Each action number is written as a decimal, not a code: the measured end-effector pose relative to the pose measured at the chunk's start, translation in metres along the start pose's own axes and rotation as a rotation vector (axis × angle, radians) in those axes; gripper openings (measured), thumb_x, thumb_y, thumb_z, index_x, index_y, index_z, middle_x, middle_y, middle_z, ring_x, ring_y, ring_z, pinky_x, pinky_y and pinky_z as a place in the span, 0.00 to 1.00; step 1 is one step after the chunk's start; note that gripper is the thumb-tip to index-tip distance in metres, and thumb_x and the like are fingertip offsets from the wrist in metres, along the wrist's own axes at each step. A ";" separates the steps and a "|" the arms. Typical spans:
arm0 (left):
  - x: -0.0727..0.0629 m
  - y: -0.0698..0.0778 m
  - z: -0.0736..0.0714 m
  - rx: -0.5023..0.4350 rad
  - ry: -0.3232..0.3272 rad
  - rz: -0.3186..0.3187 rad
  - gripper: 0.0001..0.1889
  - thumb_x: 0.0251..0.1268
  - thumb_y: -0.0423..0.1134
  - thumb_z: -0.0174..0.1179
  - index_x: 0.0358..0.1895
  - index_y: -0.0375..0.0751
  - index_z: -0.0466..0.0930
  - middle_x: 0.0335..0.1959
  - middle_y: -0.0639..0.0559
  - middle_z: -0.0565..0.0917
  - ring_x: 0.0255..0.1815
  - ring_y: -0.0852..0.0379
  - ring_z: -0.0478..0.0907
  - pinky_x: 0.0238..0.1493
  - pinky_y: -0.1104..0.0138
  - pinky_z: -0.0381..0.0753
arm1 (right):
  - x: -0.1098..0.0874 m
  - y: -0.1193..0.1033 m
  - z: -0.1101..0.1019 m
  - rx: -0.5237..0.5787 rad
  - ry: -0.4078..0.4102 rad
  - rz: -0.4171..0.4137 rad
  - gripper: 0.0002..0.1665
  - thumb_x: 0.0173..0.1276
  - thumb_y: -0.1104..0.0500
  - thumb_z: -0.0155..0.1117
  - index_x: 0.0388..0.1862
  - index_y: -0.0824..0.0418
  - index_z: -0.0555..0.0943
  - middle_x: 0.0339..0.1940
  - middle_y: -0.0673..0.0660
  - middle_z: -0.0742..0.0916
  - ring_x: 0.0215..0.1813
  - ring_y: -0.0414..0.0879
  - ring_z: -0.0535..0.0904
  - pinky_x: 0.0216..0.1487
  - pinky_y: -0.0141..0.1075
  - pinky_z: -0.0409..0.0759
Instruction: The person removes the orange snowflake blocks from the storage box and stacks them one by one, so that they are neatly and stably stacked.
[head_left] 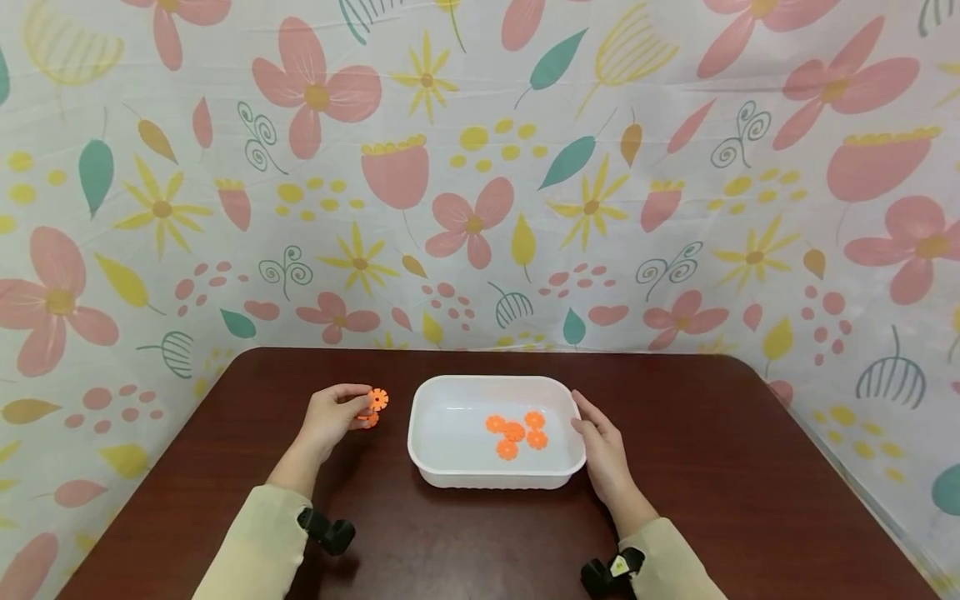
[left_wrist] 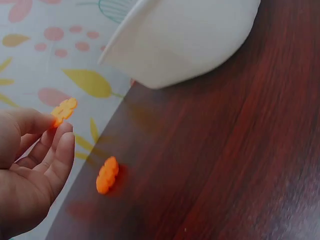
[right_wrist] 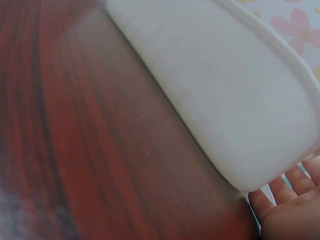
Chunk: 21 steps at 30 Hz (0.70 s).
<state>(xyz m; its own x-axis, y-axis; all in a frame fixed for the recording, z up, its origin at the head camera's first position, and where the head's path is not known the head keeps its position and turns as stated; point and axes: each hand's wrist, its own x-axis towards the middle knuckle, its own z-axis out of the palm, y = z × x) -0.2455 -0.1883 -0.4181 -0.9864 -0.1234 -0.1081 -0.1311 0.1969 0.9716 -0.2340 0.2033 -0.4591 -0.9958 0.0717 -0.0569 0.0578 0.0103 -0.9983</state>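
Note:
Between thumb and fingertips, my left hand (head_left: pixel 328 419) pinches an orange flower-shaped disc (head_left: pixel 379 399) with a notched edge, raised above the table. A second orange disc (left_wrist: pixel 107 175) lies on the table below that hand, partly covered by the fingers in the head view. To the right stands a white rectangular basin (head_left: pixel 491 481). Several more orange discs (head_left: pixel 513 431) lie flat on its floor, toward the right half. At the basin's right end, my right hand (head_left: pixel 604 450) grips the rim, thumb at the top edge and fingers along the outer wall (right_wrist: pixel 240 100).
The dark brown wooden table (head_left: pixel 735 467) has rounded far corners. Directly behind it hangs a white cloth (head_left: pixel 480 167) printed with flowers and leaves. Each wrist wears a black camera strap over a cream sleeve (head_left: pixel 258 542).

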 end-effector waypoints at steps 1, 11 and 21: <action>0.001 -0.002 -0.001 0.005 0.006 -0.002 0.16 0.67 0.35 0.56 0.55 0.31 0.76 0.42 0.43 0.81 0.37 0.54 0.81 0.42 0.62 0.85 | 0.000 0.000 0.000 0.002 -0.001 0.001 0.30 0.72 0.62 0.44 0.73 0.53 0.62 0.74 0.50 0.64 0.75 0.43 0.56 0.61 0.19 0.66; 0.002 -0.013 -0.010 0.027 0.025 -0.063 0.16 0.68 0.33 0.54 0.55 0.28 0.75 0.42 0.42 0.81 0.34 0.58 0.81 0.37 0.69 0.84 | 0.001 0.003 0.003 0.038 -0.001 -0.010 0.30 0.71 0.65 0.44 0.72 0.55 0.63 0.74 0.52 0.65 0.74 0.44 0.57 0.52 0.13 0.67; 0.005 -0.019 -0.005 0.043 0.044 -0.087 0.15 0.66 0.32 0.56 0.54 0.28 0.76 0.45 0.38 0.81 0.32 0.61 0.82 0.36 0.66 0.85 | 0.001 0.000 0.000 -0.003 0.008 0.012 0.30 0.72 0.62 0.44 0.72 0.53 0.63 0.74 0.50 0.64 0.74 0.43 0.57 0.65 0.24 0.65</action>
<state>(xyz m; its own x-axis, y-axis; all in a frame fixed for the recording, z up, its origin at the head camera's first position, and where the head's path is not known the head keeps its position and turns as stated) -0.2471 -0.1976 -0.4360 -0.9660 -0.1840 -0.1817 -0.2214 0.2253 0.9488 -0.2347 0.2031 -0.4591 -0.9944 0.0795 -0.0691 0.0703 0.0122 -0.9974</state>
